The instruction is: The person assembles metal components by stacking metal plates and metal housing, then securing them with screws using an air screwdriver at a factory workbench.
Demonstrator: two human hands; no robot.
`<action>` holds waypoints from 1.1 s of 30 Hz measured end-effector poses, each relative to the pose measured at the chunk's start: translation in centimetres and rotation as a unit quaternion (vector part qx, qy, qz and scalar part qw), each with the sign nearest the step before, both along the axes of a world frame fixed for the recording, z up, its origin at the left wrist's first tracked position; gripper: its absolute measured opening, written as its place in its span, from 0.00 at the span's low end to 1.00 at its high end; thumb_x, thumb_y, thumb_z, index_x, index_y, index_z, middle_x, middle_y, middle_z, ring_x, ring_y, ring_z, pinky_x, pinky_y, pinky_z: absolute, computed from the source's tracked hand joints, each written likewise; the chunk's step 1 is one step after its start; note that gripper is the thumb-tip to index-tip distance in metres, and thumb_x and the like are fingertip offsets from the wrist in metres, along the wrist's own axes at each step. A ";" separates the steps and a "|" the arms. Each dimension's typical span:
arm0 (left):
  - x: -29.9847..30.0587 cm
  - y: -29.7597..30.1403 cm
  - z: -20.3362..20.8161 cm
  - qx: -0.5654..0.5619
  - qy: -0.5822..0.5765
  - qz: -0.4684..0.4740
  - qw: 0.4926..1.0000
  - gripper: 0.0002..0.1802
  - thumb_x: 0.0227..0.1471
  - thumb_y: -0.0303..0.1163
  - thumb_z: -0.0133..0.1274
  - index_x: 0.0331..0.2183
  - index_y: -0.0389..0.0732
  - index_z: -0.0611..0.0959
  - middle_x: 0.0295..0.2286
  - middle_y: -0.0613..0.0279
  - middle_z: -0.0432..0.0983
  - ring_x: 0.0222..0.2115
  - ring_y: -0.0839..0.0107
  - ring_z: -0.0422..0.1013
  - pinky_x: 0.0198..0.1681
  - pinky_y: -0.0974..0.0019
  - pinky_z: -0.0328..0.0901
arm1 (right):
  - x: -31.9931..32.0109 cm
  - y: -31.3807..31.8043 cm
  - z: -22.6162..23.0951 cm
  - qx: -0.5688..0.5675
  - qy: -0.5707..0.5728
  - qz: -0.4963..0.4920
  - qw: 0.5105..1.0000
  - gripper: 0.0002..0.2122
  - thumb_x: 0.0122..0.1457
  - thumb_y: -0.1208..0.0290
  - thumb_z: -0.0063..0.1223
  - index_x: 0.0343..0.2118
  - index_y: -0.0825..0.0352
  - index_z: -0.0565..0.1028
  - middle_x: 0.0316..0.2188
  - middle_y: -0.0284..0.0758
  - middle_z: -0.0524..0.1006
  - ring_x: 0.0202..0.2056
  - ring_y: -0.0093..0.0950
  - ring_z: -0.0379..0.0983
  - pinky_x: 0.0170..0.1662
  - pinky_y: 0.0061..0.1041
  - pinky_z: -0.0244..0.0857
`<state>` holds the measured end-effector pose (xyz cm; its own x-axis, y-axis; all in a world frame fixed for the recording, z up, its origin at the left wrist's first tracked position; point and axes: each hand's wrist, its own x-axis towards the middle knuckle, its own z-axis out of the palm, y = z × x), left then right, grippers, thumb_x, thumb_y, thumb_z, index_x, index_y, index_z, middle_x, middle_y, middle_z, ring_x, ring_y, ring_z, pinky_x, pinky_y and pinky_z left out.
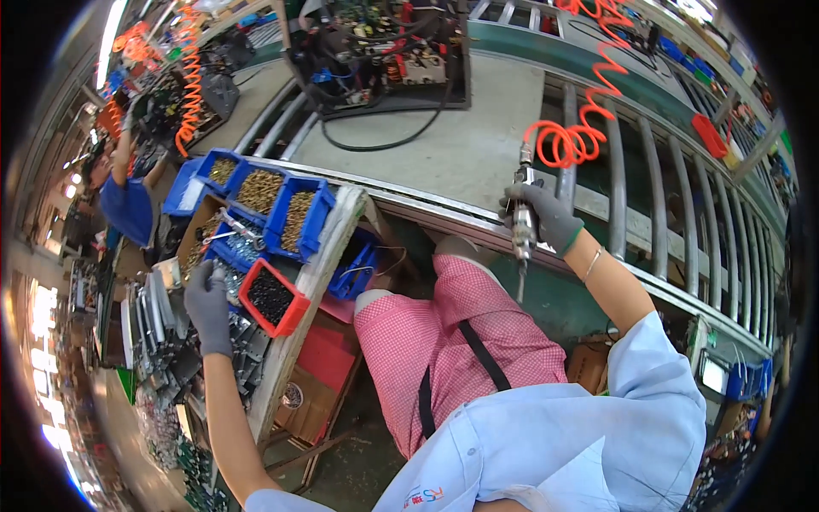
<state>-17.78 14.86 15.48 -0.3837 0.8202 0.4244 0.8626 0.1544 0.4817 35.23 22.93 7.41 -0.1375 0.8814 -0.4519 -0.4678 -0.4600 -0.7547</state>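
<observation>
My right hand, in a grey glove, grips an air screwdriver whose long bit points down toward my lap. An orange coiled air hose joins the tool's upper end. On the left, my left hand, also gloved in grey, is at the near edge of a blue bin of silver screws. Its fingers are curled together, and whatever they hold is hidden. Right beside that hand stands a red bin of black screws. Blue bins of brass-coloured screws sit farther back. A wrench lies across the bins.
Metal brackets are heaped on the side bench left of my arm. Ahead, an open machine chassis with wiring rests on a grey board over the roller conveyor. A co-worker in blue is at the far left.
</observation>
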 end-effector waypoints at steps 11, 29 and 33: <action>7.3 -4.1 -2.5 0.010 -0.234 -0.157 0.960 0.12 0.53 0.27 0.52 0.40 0.34 0.80 0.34 0.61 0.78 0.34 0.74 0.72 0.39 0.71 0.67 | -2.9 17.4 -4.7 0.100 -0.470 0.057 0.875 0.09 0.44 0.66 0.57 0.25 0.66 0.73 0.25 0.40 0.74 0.23 0.34 0.72 0.28 0.34 0.68; 27.6 2.3 -8.9 -0.159 -0.401 -0.414 0.801 0.18 0.55 0.32 0.51 0.44 0.31 0.78 0.37 0.58 0.76 0.38 0.75 0.69 0.44 0.73 0.62 | -3.3 5.2 -2.6 0.159 -0.612 0.041 0.773 0.30 0.48 0.55 0.54 0.52 0.68 0.65 0.48 0.52 0.70 0.50 0.46 0.68 0.53 0.38 0.61; 28.0 1.7 -11.4 -0.142 -0.412 -0.411 0.801 0.16 0.55 0.31 0.51 0.44 0.32 0.78 0.37 0.59 0.76 0.37 0.76 0.69 0.43 0.73 0.63 | 3.1 -1.8 -2.7 0.252 -0.635 -0.028 0.730 0.32 0.49 0.55 0.54 0.55 0.68 0.64 0.52 0.50 0.67 0.54 0.45 0.63 0.57 0.36 0.57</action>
<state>10.25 16.60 4.11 0.2810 0.9581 0.0557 0.1370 -0.0975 0.9858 38.28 21.11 4.69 0.1532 0.9676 0.2009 0.7488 0.0190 -0.6625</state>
